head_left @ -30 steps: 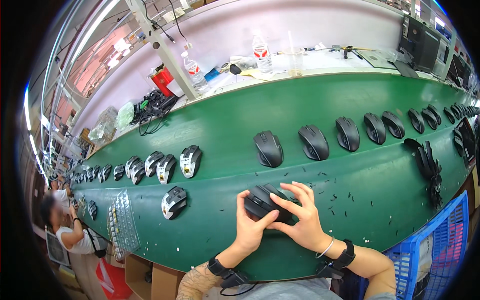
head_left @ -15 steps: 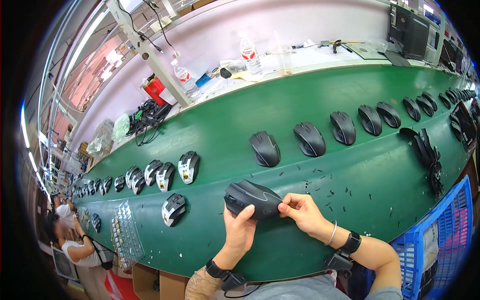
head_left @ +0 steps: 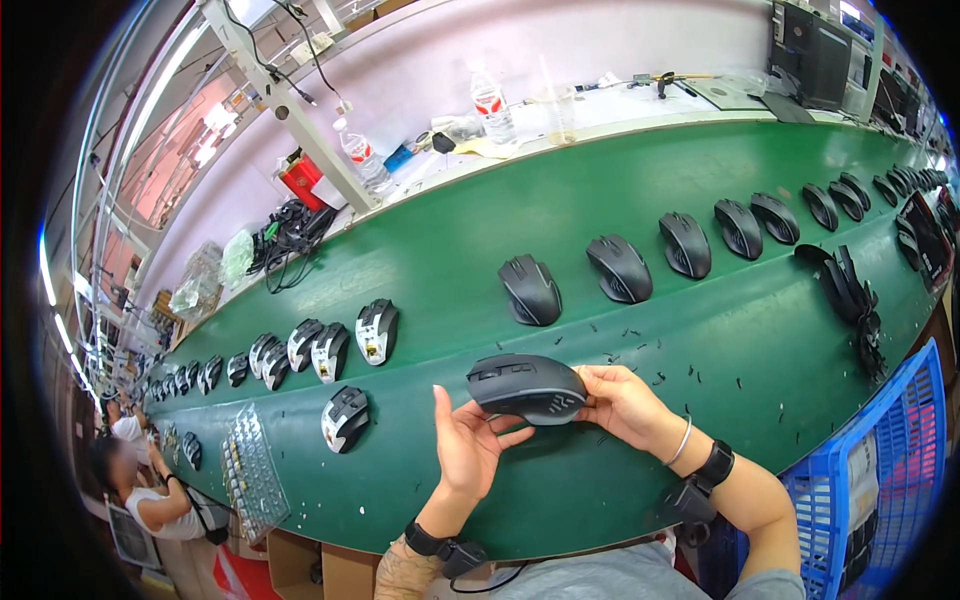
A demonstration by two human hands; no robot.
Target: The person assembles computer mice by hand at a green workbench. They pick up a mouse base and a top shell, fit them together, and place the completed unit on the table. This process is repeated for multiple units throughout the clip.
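A black computer mouse is held above the green bench, turned so that its side with a light patterned patch faces me. My right hand pinches its rear end, thumb on top and fingers below. Close under the front of the mouse is my left hand, palm up, thumb stretched away and fingers spread; the fingertips reach the underside. Left of that hand lies a mouse without its rear cover, its pale inside showing. Beyond the held mouse stand covered black mice in a row.
The green bench has a raised ridge. More uncovered mice line its left; small black bits lie scattered at right. Black shell parts are piled near a blue crate. A clear tray sits left; a person works beyond.
The mouse has rolled over to show its side. My left hand has loosened, its thumb lifting off the top, while my right hand keeps the rear end and has moved slightly right.
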